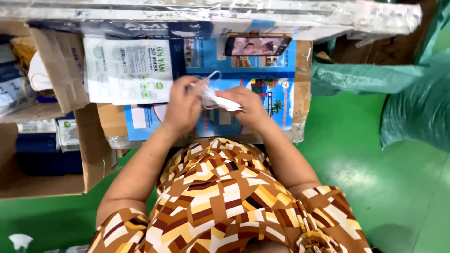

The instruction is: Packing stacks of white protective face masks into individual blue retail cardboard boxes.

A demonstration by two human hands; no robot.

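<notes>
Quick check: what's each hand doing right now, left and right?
Left hand: closed on the white face masks, near their ear loops.
Right hand: closed on the same face masks.

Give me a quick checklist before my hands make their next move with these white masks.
1. Both hands on the masks: ok, left hand and right hand grip them.
2. Ear loop free: ok, it arcs loose above the fingers.
3. Number of masks held: cannot tell.
4. Pouch within reach: ok, lying flat just left of the left hand.
5. Phone out of the way: ok, it sits beyond the hands.
</notes>
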